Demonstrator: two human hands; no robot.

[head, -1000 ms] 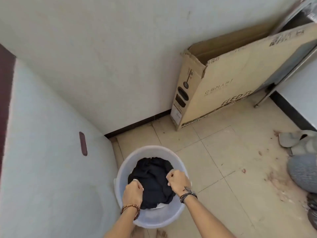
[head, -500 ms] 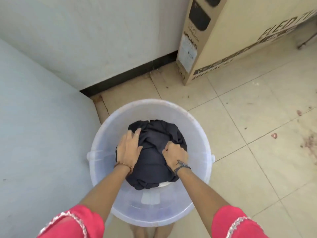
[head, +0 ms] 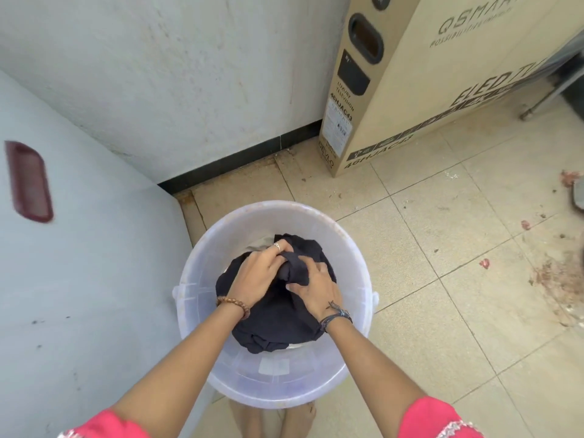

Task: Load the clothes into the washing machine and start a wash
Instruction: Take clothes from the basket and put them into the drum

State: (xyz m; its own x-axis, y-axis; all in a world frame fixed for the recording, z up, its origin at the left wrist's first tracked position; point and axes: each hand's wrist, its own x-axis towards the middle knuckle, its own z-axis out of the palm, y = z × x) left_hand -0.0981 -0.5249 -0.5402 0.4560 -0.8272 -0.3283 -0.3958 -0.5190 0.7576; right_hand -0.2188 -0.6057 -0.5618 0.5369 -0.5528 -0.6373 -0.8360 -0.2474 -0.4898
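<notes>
A translucent white bucket (head: 354, 248) stands on the tiled floor below me. Inside it lies a bundle of dark navy clothes (head: 278, 324), with a bit of pale fabric showing under it. My left hand (head: 262, 273) grips a bunched fold at the top of the bundle. My right hand (head: 316, 287) lies on the cloth just beside it, fingertips pinching the same fold. The pale grey washing machine (head: 85, 279) with a dark red handle recess (head: 30, 181) fills the left side, right next to the bucket.
A tall cardboard television box (head: 420, 90) leans on the wall at the upper right. A metal leg (head: 534, 109) stands behind it. My bare feet (head: 303, 418) show under the bucket. The tiles (head: 474, 248) on the right carry dirt and red specks.
My hands have drawn together at the top of the dark bundle and gathered a fold of it. The view has pulled back a little, showing the machine's handle recess.
</notes>
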